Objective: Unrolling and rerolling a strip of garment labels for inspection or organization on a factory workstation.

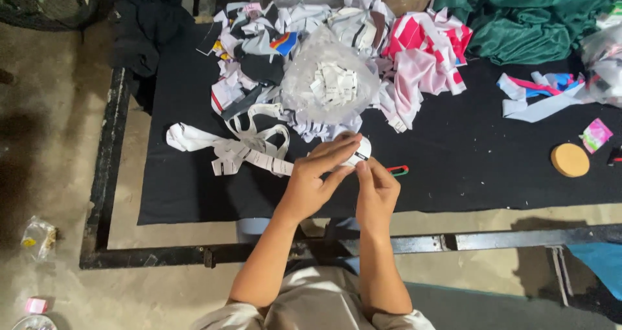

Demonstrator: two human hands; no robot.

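Both the left hand (317, 178) and right hand (376, 191) pinch a small white label (358, 150) just beside the fabric scraps (304, 58); a loose grip could drop it among them.

A small white fabric piece (358, 151) with a black mark, pinched above the black cloth.

Beyond the grip, a clear bag of labels (332, 84) tops a scrap-fabric pile (259, 51). Far right of it lie a cork disc (570, 159) and green cloth (531, 19).
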